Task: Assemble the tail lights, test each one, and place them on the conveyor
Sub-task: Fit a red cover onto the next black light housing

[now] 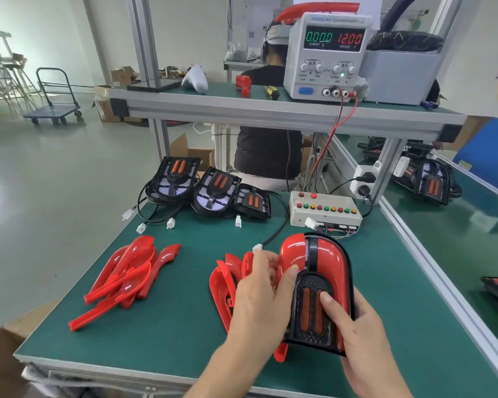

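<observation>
Head view, my right hand: my right hand (362, 337) cradles the tail light (318, 288) from its lower right, fingers curled under the black housing and my thumb pressed flat on the amber reflector strips.
Head view, my left hand: my left hand (260, 294) sits at the lamp's left edge, fingers bent and bunched against the red lens; I cannot tell whether they pinch the lens or only push on it.
Where the lamp is: held tilted just above the green bench (184, 282), red lenses already on both sides of the black centre bar, so I judge I am seating the last cover.
Its lead: the black cable (276, 235) trails from behind the lamp to a white plug (257, 248) lying loose, not in the button test box (325, 209).
Spare parts: loose red lenses (127, 277) lie piled on the left, more red covers (224, 285) just under my left wrist, three bare housings (213, 188) at the back.
Supply: the power supply (325, 53) on the shelf reads 12.00 volts and zero current.
Risk, fit: if I press only one edge, a clip may stay unlatched and the lens sit proud.
Risk, cable: the slack lead could snag the pile as I lift towards the box.
Risk, smudge: my thumb may mark the reflector.
</observation>
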Demonstrator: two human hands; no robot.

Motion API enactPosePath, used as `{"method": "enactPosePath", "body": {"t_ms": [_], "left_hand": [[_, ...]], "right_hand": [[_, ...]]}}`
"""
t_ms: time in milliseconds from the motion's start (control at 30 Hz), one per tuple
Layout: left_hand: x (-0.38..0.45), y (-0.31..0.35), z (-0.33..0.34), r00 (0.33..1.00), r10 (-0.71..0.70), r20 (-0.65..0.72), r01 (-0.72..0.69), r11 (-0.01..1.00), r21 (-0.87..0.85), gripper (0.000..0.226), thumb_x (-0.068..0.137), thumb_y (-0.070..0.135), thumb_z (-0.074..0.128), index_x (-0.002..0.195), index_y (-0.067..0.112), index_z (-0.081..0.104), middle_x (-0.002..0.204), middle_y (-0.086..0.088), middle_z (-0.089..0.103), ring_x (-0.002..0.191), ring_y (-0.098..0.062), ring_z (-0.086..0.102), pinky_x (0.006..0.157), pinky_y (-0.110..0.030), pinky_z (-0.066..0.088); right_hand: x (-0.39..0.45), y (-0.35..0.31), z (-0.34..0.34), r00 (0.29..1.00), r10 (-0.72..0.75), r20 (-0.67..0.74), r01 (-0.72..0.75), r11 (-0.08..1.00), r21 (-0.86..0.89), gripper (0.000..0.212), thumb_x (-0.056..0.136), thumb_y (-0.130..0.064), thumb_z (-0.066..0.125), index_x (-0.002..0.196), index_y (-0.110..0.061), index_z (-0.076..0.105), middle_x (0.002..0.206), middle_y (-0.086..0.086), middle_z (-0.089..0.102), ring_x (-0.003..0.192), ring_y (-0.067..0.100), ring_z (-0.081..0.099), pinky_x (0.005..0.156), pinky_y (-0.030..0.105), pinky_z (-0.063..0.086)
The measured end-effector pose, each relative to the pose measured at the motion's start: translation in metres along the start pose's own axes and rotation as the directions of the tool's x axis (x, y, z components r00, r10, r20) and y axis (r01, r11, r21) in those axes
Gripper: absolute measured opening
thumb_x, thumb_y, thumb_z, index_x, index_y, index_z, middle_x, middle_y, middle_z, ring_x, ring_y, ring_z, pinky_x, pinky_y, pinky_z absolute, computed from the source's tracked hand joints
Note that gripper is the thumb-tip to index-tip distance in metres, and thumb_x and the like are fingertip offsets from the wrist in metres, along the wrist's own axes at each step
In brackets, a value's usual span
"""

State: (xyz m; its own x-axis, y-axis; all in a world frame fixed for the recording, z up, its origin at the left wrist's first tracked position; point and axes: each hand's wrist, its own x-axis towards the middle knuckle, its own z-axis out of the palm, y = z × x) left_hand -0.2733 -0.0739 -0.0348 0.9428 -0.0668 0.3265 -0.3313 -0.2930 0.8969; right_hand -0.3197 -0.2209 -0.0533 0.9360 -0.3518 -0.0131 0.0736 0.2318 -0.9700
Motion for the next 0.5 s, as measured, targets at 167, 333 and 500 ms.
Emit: {"method": "enactPosePath", "body": {"t_ms": [167, 333, 500], "left_hand": [[-0.001, 0.007, 0.001, 0.962, 0.267, -0.049, -0.225, 0.884, 0.41, 0.023, 0.101, 0.045, 0.049, 0.097, 0.023, 0.05, 0.089, 0.007, 0.056, 0.07, -0.023, 0.059, 0.059, -0.039, 0.049], [0.003, 0.009, 0.0, 0.929, 0.368, -0.032, -0.265, 0.724, 0.637, 0.029, 0.094, 0.04, 0.066, 0.08, 0.018, 0.053, 0.079, -0.001, 0.053, 0.046, -0.022, 0.05, 0.038, -0.024, 0.026], [0.014, 0.003, 0.0, 0.884, 0.467, -0.008, -0.347, 0.669, 0.658, 0.032, 0.096, 0.04, 0.062, 0.076, 0.019, 0.05, 0.07, 0.002, 0.045, 0.049, -0.021, 0.042, 0.036, -0.032, 0.034]], "right_hand": [[-0.001, 0.0, 0.003, 1.0, -0.004, 0.014, 0.005, 1.0, -0.023, 0.043, 0.069, -0.037, 0.079, 0.111, -0.032, 0.076, 0.11, 0.006, 0.078, 0.104, 0.026, 0.074, 0.096, 0.042, 0.054], [-0.001, 0.0, 0.001, 1.0, 0.004, 0.02, -0.003, 1.0, -0.017, 0.043, 0.07, -0.036, 0.079, 0.113, -0.03, 0.076, 0.11, 0.005, 0.078, 0.104, 0.025, 0.075, 0.096, 0.043, 0.054], [-0.003, -0.003, -0.003, 0.999, 0.024, 0.041, -0.025, 0.999, 0.023, 0.039, 0.073, -0.031, 0.077, 0.111, -0.028, 0.077, 0.112, 0.012, 0.077, 0.105, 0.032, 0.074, 0.097, 0.047, 0.054]]}}
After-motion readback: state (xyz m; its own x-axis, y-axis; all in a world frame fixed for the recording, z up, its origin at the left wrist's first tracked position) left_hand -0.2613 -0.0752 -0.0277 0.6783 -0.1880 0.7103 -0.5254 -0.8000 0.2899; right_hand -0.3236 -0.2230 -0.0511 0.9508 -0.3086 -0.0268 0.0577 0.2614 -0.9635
